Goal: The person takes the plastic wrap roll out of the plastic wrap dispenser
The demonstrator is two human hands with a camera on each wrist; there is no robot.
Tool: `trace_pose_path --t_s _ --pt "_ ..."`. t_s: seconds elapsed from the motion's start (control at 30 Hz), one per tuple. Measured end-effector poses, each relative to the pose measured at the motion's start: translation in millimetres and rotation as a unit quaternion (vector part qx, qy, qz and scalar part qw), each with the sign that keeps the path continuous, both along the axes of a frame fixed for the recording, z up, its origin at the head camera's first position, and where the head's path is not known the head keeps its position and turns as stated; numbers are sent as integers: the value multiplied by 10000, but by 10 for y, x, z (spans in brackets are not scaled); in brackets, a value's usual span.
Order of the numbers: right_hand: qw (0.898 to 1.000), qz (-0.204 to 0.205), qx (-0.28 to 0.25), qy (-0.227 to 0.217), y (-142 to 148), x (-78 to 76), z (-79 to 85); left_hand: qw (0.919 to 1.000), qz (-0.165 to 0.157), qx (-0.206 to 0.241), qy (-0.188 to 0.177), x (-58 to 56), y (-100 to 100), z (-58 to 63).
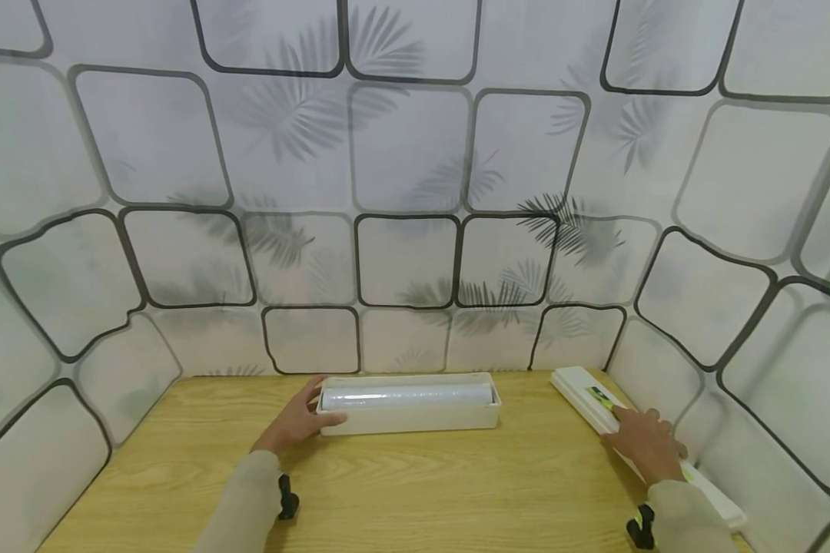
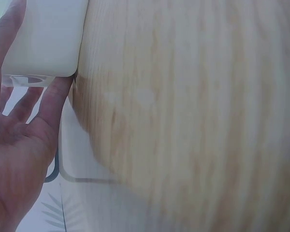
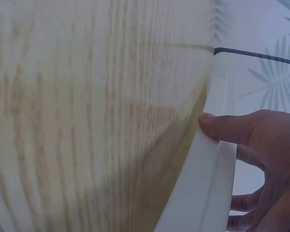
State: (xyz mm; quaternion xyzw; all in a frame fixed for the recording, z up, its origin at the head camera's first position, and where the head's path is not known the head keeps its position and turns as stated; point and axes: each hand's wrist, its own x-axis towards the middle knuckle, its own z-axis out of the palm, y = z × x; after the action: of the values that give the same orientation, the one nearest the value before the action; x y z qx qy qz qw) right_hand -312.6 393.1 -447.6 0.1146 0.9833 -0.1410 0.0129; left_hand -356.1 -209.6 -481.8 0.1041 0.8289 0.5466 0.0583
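Note:
A long white box [image 1: 415, 418] lies on the table in the head view, top open, with a shiny roll of plastic wrap [image 1: 408, 395] inside. My left hand [image 1: 303, 418] grips its left end, thumb on the front side and fingers round the end and back. In the left wrist view the box's white corner [image 2: 48, 43] sits between thumb and fingers. At the right, my right hand [image 1: 642, 442] holds a long white lid [image 1: 581, 388] with a green label across its width. The right wrist view has the thumb on the lid's [image 3: 198, 183] near edge, other fingers over the far side.
The light wood table [image 1: 415, 491] reaches back to a wall [image 1: 408, 261] with a rounded-square and leaf pattern. The side wall [image 1: 788, 430] runs close along the lid's right side. Black wrist straps [image 1: 287, 497] show at both sleeves.

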Motion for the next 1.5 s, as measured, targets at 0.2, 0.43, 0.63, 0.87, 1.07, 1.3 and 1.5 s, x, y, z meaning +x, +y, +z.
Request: trace_pose_path --t_s 0.2,0.43,0.63,0.87,1.07,1.3,1.5 --pt "9998 -70 15 -195 13 -7 8 10000 4 -46 -4 10 4 7" --pt "9994 -130 -99 -314 54 -54 -27 10000 23 -97 -1 20 8 18" --pt "9994 -119 -117 -312 63 -68 -33 10000 8 -16 -39 6 0 10" --pt "9997 -145 -64 -190 35 -50 -32 9999 -7 -133 -20 14 -3 18" --pt "9997 -174 -39 -170 4 -29 -21 9998 -8 -177 -8 19 0 26" --pt "9997 -213 -17 -133 -12 -30 -25 9999 -3 -163 -41 29 5 31" --pt "9996 -228 44 -141 -9 -49 -46 9998 19 -179 -47 36 9 42"
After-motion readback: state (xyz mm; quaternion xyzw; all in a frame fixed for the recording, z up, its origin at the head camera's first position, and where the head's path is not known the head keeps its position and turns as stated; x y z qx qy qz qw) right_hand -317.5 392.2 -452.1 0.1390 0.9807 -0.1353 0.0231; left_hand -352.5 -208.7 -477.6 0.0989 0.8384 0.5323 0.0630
